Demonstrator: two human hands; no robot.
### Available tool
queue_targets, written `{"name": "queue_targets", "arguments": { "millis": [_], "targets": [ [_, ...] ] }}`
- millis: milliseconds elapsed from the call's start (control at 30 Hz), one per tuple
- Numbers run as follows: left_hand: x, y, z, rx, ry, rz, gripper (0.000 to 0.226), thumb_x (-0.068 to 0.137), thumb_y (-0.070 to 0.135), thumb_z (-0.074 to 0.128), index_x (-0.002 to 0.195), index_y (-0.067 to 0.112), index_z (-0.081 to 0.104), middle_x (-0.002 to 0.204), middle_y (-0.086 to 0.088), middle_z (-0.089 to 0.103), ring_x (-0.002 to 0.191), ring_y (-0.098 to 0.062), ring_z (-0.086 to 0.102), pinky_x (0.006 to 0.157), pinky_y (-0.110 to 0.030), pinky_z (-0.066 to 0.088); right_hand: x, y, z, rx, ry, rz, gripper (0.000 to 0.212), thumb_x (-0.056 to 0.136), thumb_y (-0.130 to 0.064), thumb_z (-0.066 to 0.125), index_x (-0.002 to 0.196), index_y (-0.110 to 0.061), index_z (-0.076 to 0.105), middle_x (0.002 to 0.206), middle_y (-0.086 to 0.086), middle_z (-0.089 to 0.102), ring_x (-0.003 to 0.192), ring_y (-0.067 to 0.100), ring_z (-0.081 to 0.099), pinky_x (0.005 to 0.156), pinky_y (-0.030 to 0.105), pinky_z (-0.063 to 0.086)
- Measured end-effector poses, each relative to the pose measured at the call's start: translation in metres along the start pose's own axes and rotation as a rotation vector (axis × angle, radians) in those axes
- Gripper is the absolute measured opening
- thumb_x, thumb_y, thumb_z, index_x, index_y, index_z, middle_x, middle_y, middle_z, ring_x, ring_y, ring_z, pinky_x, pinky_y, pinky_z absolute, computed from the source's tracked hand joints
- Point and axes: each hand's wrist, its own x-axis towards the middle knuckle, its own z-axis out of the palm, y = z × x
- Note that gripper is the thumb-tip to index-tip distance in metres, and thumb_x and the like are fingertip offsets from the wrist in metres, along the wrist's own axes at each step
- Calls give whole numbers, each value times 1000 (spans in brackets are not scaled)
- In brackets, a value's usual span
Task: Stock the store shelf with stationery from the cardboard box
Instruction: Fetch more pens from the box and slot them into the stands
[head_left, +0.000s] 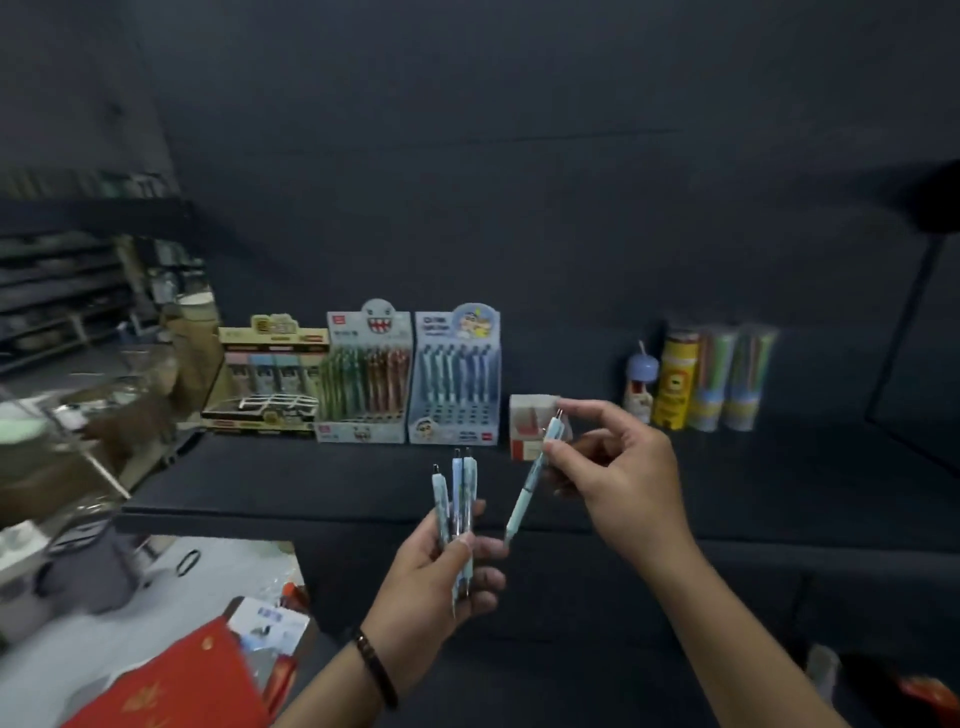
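Observation:
My left hand (441, 577) grips three pale blue pens (456, 499) upright, in front of the dark shelf (291, 483). To its right, my right hand (618, 467) pinches one more pale blue pen (530, 483) near its top, tilted, tip down. Straight behind the pens a blue pen display box (456, 384) stands on the shelf with a row of like pens in it. The cardboard box is not clearly in view.
On the shelf stand a green-and-brown pen display (366, 379), a yellow box of erasers (267, 379), a small white-red box (530, 426), a small bottle (641, 384), a yellow tube (675, 384) and two clear tubes (732, 379). A red packet (176, 680) lies at lower left.

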Motion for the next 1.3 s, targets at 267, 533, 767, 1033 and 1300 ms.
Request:
{"name": "queue_targets", "arguments": {
  "millis": [267,533,767,1033,1300],
  "targets": [
    [88,31,-41,-11,178,49,26,108,9,50,132,18,58,102,-23,77,78,-35,74,73,-43,64,125,50,60,-27,-20,-28,29,94,-16,80,116,-33,75,75,1,78,71,22,78,68,51,66],
    [168,59,-102,106,159,80,27,111,12,45,134,17,58,107,-17,79,84,-37,77,85,-52,58,204,94,146,-290,13,-199,29,96,-18,77,122,-30,75,70,-3,72,70,14,74,79,42,64],
    [226,78,-146,99,-79,79,29,112,13,41,137,14,54,112,-20,77,86,-35,74,78,-47,61,232,112,194,-447,110,-190,26,95,-18,78,119,-25,77,73,-9,73,73,6,71,84,18,58],
    [260,70,-159,68,-146,80,29,112,14,42,139,16,52,108,-19,77,84,-33,74,78,-44,62,243,122,225,-598,74,-126,21,93,-21,78,114,-26,77,86,-11,76,81,3,71,89,31,60],
    [264,65,-161,-14,-144,52,30,110,16,45,138,20,56,110,-21,76,83,-35,72,81,-48,61,244,123,229,-741,-123,-48,23,97,-21,73,119,-29,75,91,-10,74,75,0,65,69,14,50]
  ]
}}
